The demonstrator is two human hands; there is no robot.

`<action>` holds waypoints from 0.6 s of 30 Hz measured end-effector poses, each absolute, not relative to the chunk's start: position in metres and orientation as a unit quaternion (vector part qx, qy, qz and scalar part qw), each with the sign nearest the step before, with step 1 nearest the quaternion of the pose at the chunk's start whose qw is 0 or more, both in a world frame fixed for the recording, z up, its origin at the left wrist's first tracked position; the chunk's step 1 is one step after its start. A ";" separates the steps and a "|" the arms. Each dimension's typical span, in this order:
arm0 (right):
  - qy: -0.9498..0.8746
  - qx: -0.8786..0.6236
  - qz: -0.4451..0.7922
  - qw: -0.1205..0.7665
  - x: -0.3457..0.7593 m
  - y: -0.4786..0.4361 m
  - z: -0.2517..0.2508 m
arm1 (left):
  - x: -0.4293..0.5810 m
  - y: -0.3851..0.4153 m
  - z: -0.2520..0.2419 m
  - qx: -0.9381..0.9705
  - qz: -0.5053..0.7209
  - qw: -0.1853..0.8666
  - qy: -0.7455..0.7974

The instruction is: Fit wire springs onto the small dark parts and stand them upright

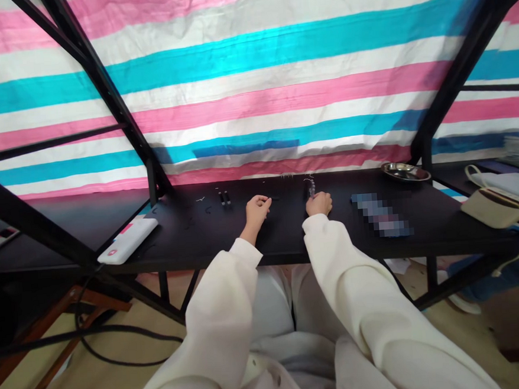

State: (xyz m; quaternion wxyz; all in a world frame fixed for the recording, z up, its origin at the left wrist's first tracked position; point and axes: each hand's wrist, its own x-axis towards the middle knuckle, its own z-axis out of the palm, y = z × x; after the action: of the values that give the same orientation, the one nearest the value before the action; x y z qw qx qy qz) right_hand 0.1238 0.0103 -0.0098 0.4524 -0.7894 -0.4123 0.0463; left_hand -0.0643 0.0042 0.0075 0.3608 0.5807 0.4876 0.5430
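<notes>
My left hand (257,213) is over the black table (191,235), its thumb and fingers brought together in a pinch. Whatever is between those fingertips is too small to make out. A small dark piece (276,198) lies just right of them. Further right, my right hand (319,204) is closed, knuckles up. From its fingers a short strip of small pale pieces (312,187) points toward the back of the table. Beside that strip is a dark slim object (306,187), partly hidden. Two dark tubes with light bands (225,198) stand left of my left hand.
A white power bank (128,241) lies at the left. To the right are a blurred-out flat item (380,214), a round metal dish (405,172) and a cream pouch (494,206). Black frame bars (120,115) flank the table; a striped sheet (276,51) hangs behind.
</notes>
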 end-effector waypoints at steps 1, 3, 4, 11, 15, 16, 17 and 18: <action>-0.414 -0.786 0.049 0.456 0.124 0.010 -0.010 | -0.064 0.005 0.007 0.582 0.542 0.361 0.486; -0.425 -0.781 0.055 0.455 0.124 0.010 -0.010 | -0.064 0.005 0.006 0.585 0.542 0.364 0.482; -0.437 -0.777 0.057 0.450 0.124 0.010 -0.010 | -0.064 0.006 0.006 0.585 0.541 0.366 0.480; -0.648 -0.612 0.057 0.450 0.114 0.008 -0.012 | -0.065 0.004 0.008 0.582 0.543 0.375 0.475; -0.705 -0.550 0.061 0.445 0.112 0.009 -0.012 | -0.065 0.005 0.008 0.578 0.545 0.380 0.473; -0.711 -0.543 0.063 0.442 0.112 0.010 -0.013 | -0.065 0.005 0.008 0.577 0.546 0.381 0.473; -0.717 -0.537 0.066 0.440 0.112 0.010 -0.013 | -0.065 0.005 0.008 0.576 0.547 0.382 0.472; -0.721 -0.532 0.068 0.439 0.113 0.011 -0.013 | -0.065 0.005 0.008 0.576 0.549 0.383 0.470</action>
State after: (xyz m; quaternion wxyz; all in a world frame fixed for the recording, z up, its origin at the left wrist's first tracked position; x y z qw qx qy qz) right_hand 0.1129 0.0106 -0.0129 0.4388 -0.5322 -0.7208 0.0683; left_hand -0.0648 0.0046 0.0084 0.3826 0.5757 0.4703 0.5487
